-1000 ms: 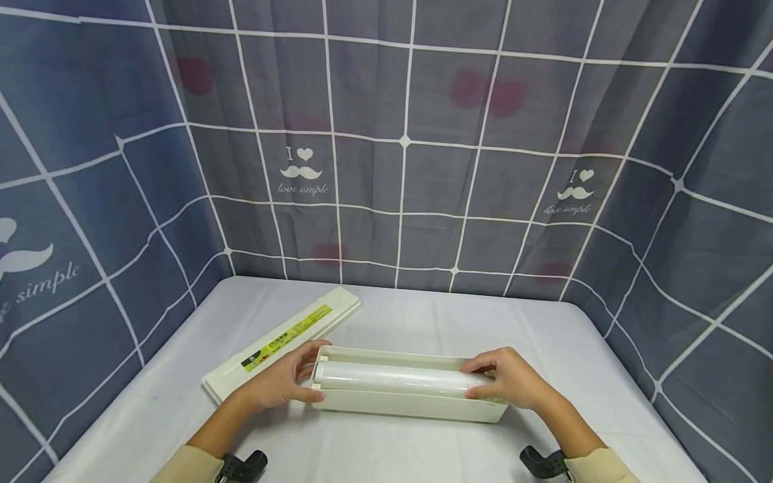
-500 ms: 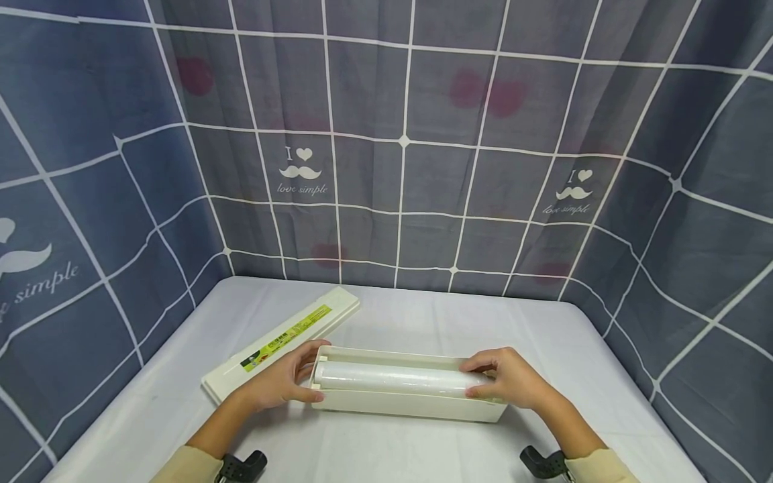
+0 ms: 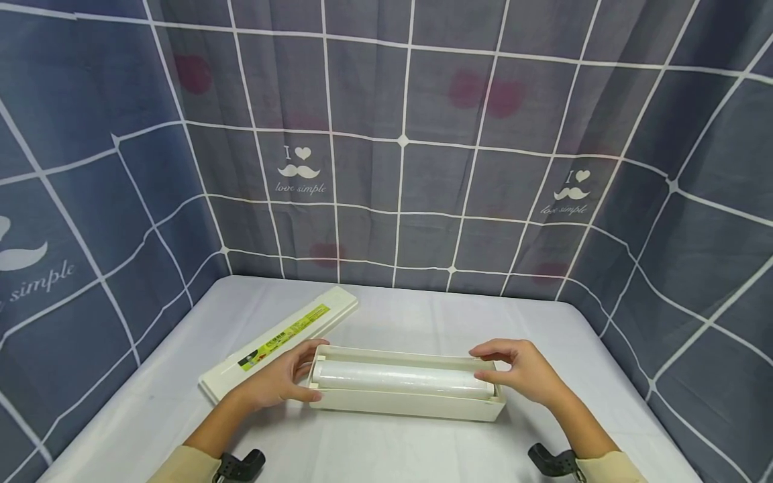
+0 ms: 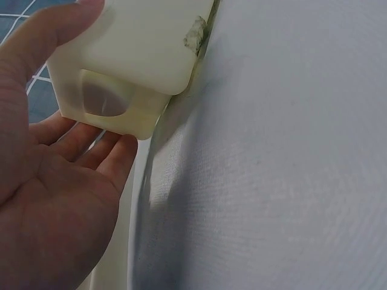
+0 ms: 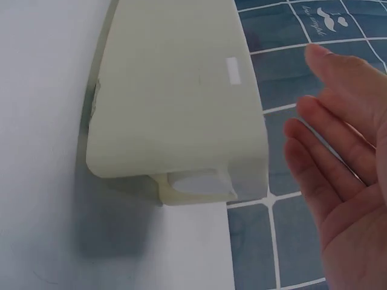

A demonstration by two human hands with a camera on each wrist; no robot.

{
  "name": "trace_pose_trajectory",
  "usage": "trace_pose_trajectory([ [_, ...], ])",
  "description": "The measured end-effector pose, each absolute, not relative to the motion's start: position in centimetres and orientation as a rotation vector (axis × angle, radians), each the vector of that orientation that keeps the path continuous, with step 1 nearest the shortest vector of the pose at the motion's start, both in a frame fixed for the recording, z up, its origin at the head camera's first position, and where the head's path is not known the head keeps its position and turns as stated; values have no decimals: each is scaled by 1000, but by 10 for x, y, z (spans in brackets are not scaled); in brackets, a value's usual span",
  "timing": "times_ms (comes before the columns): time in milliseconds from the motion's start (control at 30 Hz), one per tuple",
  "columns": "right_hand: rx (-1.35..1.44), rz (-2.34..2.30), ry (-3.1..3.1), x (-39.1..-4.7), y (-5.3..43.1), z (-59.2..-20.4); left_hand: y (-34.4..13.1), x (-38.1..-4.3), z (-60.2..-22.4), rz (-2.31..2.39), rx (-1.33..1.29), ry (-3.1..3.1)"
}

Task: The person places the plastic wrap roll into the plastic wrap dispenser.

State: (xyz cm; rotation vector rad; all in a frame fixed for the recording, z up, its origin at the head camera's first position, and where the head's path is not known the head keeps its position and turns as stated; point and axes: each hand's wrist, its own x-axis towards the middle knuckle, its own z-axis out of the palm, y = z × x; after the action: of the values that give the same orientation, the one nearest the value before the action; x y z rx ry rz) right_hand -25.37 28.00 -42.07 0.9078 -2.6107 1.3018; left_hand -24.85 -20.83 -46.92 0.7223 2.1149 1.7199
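White roll (image 3: 398, 379) in the pale box (image 3: 404, 402), long axis nine to three o'clock.
I see the left hand (image 3: 279, 379), nearer, gripping the box's nine-o'clock end; the right hand (image 3: 525, 372), fingers loose and holding nothing, hovers by three.

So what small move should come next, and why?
Perhaps the right hand should reach for the lid: that hand holds nothing, the roll lies inside the open box, the left hand grips one end, and the lid lies off it.
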Motion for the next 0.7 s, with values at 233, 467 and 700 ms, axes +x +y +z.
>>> trace_pose_trajectory([
  [233,849,1325,-2539,-253,287,-423,-209,-249,-469,1718,730,2122],
  [467,717,1492,-2464,-251,294,-432,-209,-249,-470,1728,739,2107],
  [700,705,1699,-2358,-251,299,-448,-209,-249,-469,1720,739,2122],
])
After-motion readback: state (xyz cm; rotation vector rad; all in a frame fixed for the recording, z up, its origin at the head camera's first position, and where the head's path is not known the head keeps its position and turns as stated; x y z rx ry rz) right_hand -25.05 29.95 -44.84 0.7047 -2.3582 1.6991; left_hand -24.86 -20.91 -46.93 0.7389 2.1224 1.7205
